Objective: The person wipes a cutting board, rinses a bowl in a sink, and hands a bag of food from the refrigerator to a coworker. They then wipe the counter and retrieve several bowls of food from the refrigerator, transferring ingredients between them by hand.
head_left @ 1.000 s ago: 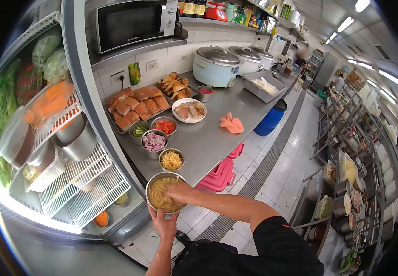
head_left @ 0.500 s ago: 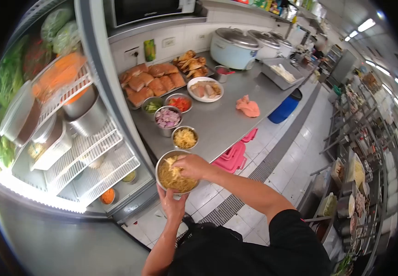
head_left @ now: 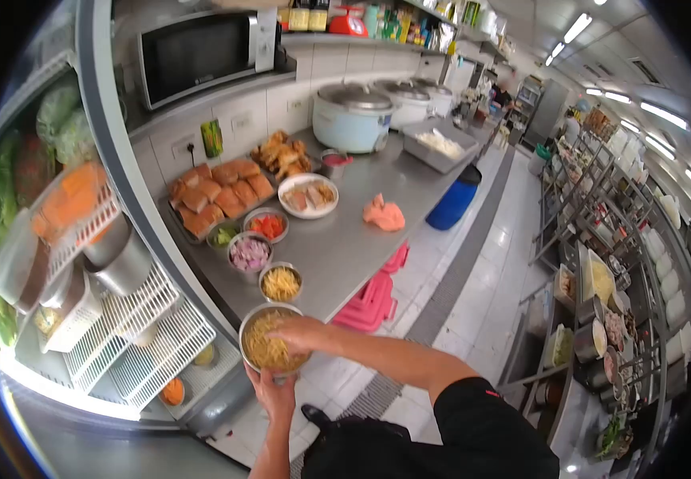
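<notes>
A metal bowl (head_left: 247, 352) of thin yellow shreds (head_left: 262, 331) is held off the counter's near end. My left hand (head_left: 275, 393) grips it from below, its fingers against the underside. Inside the bowl is my right hand (head_left: 302, 335), fingertips down among the shreds and hidden, so what they hold cannot be made out. Just beyond stands a smaller bowl of yellow shreds (head_left: 281, 283), then bowls of chopped purple onion (head_left: 250, 254), red pieces (head_left: 267, 226) and green pieces (head_left: 223, 235).
On the steel counter (head_left: 337, 255) are a tray of orange-brown blocks (head_left: 222, 194), a white plate (head_left: 307, 209), a pink cloth (head_left: 384, 214) and large cookers (head_left: 352, 124). An open fridge (head_left: 122, 299) stands left, shelving right. Distant people are visible at the back.
The view has shifted, showing more of the microwave and upper shelf. My right hand has gone lower into the bowl; the pale shreds seen at its fingers are no longer distinct.
</notes>
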The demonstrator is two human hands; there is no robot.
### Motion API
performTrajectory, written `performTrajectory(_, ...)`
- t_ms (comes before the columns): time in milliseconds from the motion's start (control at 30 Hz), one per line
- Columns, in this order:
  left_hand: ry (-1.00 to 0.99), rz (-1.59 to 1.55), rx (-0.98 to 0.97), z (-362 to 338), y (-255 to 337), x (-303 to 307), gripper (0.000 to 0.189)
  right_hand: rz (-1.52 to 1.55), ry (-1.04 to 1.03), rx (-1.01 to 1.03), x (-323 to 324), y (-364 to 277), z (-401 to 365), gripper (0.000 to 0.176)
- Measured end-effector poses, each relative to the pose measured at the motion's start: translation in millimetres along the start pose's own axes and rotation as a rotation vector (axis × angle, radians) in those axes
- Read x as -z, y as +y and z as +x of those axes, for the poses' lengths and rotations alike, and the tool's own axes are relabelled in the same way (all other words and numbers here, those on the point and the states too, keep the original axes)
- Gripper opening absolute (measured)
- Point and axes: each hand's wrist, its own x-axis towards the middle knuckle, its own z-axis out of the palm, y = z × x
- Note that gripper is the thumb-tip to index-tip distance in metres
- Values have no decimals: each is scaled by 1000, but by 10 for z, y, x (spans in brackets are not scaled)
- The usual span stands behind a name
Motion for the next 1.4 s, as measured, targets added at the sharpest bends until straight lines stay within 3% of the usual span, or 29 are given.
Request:
performTrajectory(67,-5,-9,26,27,16,-53,39,28,160,100,-279,127,3,55)
performTrajectory(133,-56,42,87,-186,-82,80,39,22,-121,-112,14,-83,43,46)
performTrajectory(167,-43,75,85,-132,-29,39,39,15,-114,-112,-58,-43,58,46)
performTrajectory(267,-22,24,102,-27,20,-19,38,-28,85,58,-348,115,111,34)
performTrajectory(500,-20,44,79,-84,54,55,36,179,9,-72,238,-64,108,35)
performTrajectory(533,-29,53,94,-72,63,47,36,208,97,-6,277,-48,99,38)
performTrajectory(633,-74,-2,142,0,76,25,36,205,44,-7,343,-42,60,41)
performTrajectory(733,-84,17,203,17,85,14,35,265,5,-100,368,53,124,47)
performTrajectory(867,-52,14,123,0,96,30,36,374,5,-196,510,-1,36,52)
performTrajectory(1100,-35,-25,91,-2,72,25,36,401,31,-128,288,229,105,53)
performTrajectory(1267,-43,-26,121,5,90,27,37,536,-108,-316,315,188,77,56)
performTrajectory(1400,-35,22,102,-8,33,-2,37,531,-32,-244,237,184,67,57)
